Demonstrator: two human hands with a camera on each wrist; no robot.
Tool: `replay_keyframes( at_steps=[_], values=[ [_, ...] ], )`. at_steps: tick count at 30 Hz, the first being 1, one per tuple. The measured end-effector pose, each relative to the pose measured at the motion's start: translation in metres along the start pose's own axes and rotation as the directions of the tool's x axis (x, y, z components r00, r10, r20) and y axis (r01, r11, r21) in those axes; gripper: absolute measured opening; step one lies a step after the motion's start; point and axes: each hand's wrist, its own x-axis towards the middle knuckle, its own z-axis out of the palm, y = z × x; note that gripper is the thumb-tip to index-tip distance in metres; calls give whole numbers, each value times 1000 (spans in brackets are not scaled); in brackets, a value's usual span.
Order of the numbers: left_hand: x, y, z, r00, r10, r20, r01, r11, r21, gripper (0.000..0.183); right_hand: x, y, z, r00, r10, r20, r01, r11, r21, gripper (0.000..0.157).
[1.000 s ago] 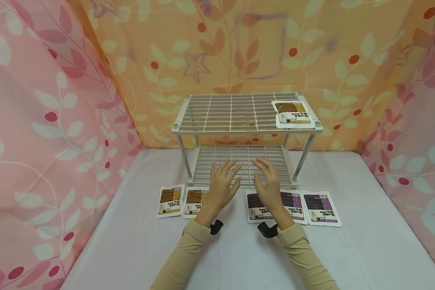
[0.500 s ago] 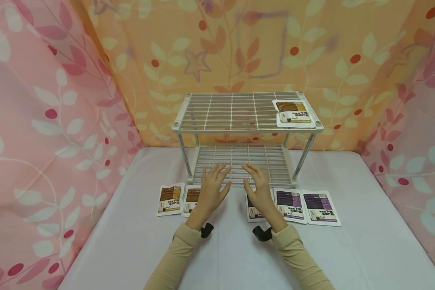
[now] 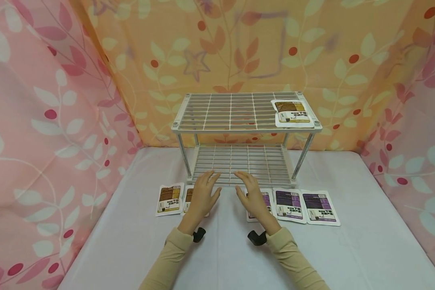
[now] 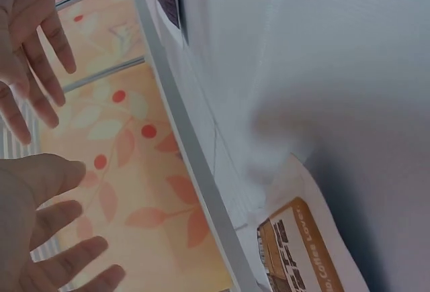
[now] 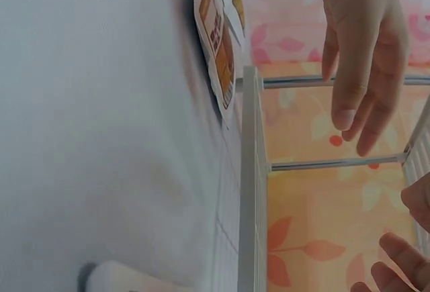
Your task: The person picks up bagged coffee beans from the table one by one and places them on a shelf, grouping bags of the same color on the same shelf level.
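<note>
Behind the left hand (image 3: pixel 202 195) and the right hand (image 3: pixel 253 197), an orange curtain (image 3: pixel 221 36) with leaf pattern makes the back wall; a pink curtain (image 3: pixel 65 133) hangs to the left of both hands, and another pink curtain (image 3: pixel 420 141) to the right. Under the hands lies a bench (image 3: pixel 221 262) with white cover. Directly beyond the fingertips stands a white wire rack (image 3: pixel 246 131) with two shelves.

Sleeves (image 3: pixel 166 257) of beige colour cover the person's forearms. The two hands are apart, raised over the bench with the thumbs toward each other. On each, the fingers are loosely spread and a little bent, and neither hand holds anything.

Six flat pouches are near. One brown pouch (image 3: pixel 188 195) is partly hidden by the left hand, and a second brown pouch (image 3: pixel 169 199) lies just left of it. One purple pouch (image 3: pixel 268 199) is partly behind the right hand; a middle purple pouch (image 3: pixel 290 205) and an outer purple pouch (image 3: pixel 320 207) follow to its right. A third brown pouch (image 3: pixel 293 113) rests on the upper shelf, beyond the right hand and to its right.

The smallest things are the black pieces (image 3: pixel 257 238) at the inner side of both wrists.
</note>
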Motion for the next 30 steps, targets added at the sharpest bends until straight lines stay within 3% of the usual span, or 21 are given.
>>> replay_keyframes(
  at_steps=[6, 14, 25, 30],
  values=[
    [-10, -3, -4, 993, -95, 75, 95, 995, 9, 48, -3, -1, 9, 998, 31, 58, -32, 999, 17, 46],
    [-20, -11, -11, 971, -189, 147, 188, 982, 18, 49, -10, -2, 23, 989, 71, 127, -77, 996, 38, 47],
    [-32, -22, -19, 922, -315, 224, 323, 946, -1, 47, -17, -1, 43, 982, 36, 184, -45, 998, 46, 46],
    [-35, -23, -21, 884, -369, 287, 377, 926, 29, 46, -20, -2, 50, 975, 36, 218, -51, 997, 66, 45]
  ],
)
